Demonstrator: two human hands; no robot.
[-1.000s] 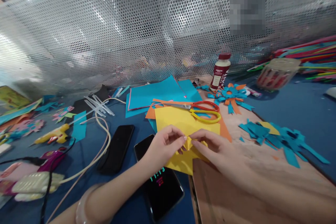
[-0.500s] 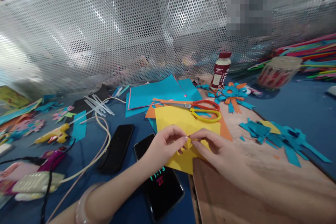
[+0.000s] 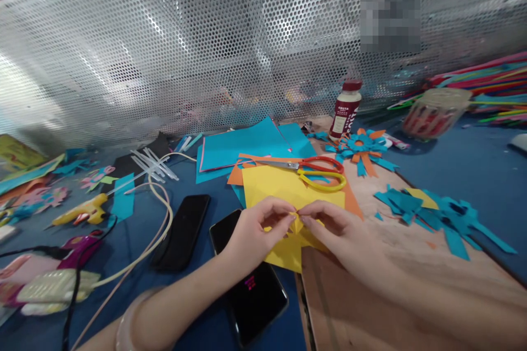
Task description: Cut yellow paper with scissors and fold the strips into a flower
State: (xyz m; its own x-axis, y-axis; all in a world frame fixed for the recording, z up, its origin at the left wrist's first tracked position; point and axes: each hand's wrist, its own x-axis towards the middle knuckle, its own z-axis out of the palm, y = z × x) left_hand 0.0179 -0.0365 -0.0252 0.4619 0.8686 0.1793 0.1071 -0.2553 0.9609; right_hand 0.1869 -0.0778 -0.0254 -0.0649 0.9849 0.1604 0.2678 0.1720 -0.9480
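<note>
Thumb and fingertips of my left hand (image 3: 261,226) pinch a small folded piece of yellow paper (image 3: 296,226). Facing it, my right hand (image 3: 346,230) pinches the same piece, and the fingertips of both hands nearly meet. Most of the piece is hidden by the fingers. Below the hands lies a yellow sheet (image 3: 284,258), partly over an orange sheet (image 3: 354,205). Scissors (image 3: 293,165) with red and yellow handles rest across the sheets just beyond my hands. Behind them are blue sheets (image 3: 242,145). A phone (image 3: 263,307) with a lit display lies under my left forearm.
On the left are another black phone (image 3: 185,230), a yellow glue gun (image 3: 84,211), glue sticks (image 3: 154,165), and a power strip (image 3: 57,285) with cables. A bottle (image 3: 345,112), blue-orange paper flowers (image 3: 360,145), blue cutouts (image 3: 444,216) and a jar (image 3: 436,115) stand or lie right. Perforated metal mesh (image 3: 206,38) rises behind.
Both hands stay almost in place; the fingertips shift slightly on the yellow piece and my left fingers draw a little closer to the right ones. The digits on the phone display are now hidden.
</note>
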